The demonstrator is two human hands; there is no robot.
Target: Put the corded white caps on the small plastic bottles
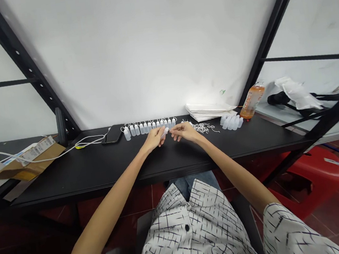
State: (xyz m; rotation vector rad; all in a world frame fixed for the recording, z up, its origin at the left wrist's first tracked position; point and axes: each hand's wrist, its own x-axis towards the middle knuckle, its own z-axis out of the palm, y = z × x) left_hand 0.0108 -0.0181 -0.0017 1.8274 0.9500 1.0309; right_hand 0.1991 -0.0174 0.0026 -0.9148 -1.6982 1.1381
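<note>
Over the middle of the black table, my left hand is closed around a small translucent white bottle. My right hand is close beside it, thumb and fingers pinched on a thin white string at the bottle's tip. Behind both hands stands a row of small white bottles with string loops at their tops. A loose pile of white strings lies just right of my right hand. Farther right, several small bottles without visible strings lie in a cluster.
A black phone and a white cable are left of the row. An open cardboard box sits at the far left. White sheets and an orange drink bottle stand back right. A red stool is below right.
</note>
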